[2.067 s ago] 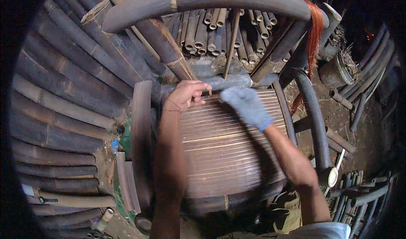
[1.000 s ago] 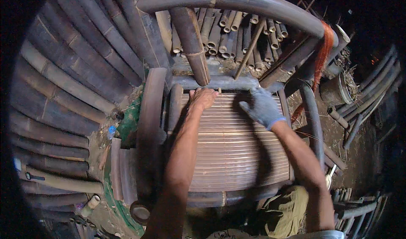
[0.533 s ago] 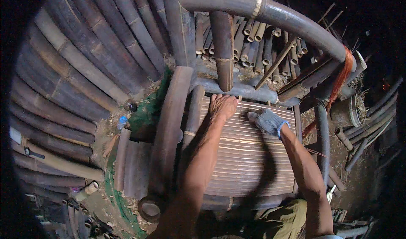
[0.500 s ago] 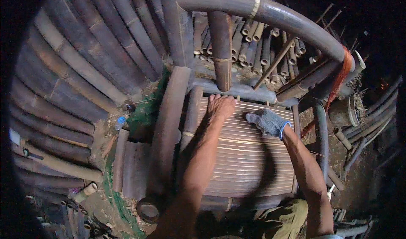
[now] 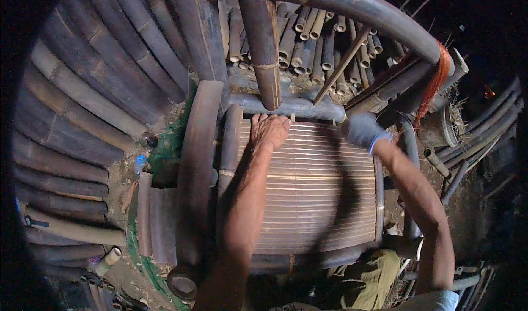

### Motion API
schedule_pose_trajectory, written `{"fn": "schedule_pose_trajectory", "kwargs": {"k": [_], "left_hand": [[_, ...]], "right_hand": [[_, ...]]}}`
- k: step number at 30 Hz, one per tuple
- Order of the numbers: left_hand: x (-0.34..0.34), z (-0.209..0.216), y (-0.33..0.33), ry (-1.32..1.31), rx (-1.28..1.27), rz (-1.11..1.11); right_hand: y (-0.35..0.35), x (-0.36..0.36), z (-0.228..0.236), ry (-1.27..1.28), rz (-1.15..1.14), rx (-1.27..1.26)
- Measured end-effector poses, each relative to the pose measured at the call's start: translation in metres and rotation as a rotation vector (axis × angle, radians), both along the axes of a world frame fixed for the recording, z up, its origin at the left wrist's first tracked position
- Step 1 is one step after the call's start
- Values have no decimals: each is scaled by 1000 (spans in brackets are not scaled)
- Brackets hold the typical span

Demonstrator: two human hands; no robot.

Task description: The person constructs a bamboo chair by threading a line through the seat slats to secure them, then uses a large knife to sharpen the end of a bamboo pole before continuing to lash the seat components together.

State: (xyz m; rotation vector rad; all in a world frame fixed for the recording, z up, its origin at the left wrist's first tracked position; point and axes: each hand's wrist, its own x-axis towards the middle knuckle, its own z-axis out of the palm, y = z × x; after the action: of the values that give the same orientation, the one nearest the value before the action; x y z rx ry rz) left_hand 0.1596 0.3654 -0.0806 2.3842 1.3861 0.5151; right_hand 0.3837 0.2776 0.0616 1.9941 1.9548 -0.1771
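My bare left hand (image 5: 270,131) rests at the far edge of a slatted bamboo seat panel (image 5: 316,201), its fingers bent over the rear slats beside the back rail (image 5: 313,111). The panel is made of narrow brown strips with pale lines between them, set inside a dark bamboo chair frame. Above the panel's far right corner is my right hand (image 5: 365,130), in a grey knitted glove with a blue cuff. Motion blurs its fingers, so what they hold, if anything, cannot be made out. A dark shadow falls across the slats below it.
A thick curved bamboo rail (image 5: 363,6) arches over the far side, wrapped with orange cord (image 5: 434,85) at its right end. Cut bamboo tubes (image 5: 308,47) are stacked behind. Long bamboo poles (image 5: 93,85) lie at left, near green netting (image 5: 165,146). A bucket-like container (image 5: 440,128) stands at right.
My right hand has moved right and away, from over the slats to the far right corner. My left hand stays at the panel's far edge. The whole view has shifted slightly.
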Motion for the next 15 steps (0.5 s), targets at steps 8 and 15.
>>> {"fn": "schedule_pose_trajectory", "kwargs": {"k": [8, 15], "left_hand": [[-10, -1, -5, -61, 17, -1], [0, 4, -3, 3, -23, -26]], "right_hand": [[-50, -92, -20, 806, -209, 26], [-80, -13, -41, 893, -483, 115]]}}
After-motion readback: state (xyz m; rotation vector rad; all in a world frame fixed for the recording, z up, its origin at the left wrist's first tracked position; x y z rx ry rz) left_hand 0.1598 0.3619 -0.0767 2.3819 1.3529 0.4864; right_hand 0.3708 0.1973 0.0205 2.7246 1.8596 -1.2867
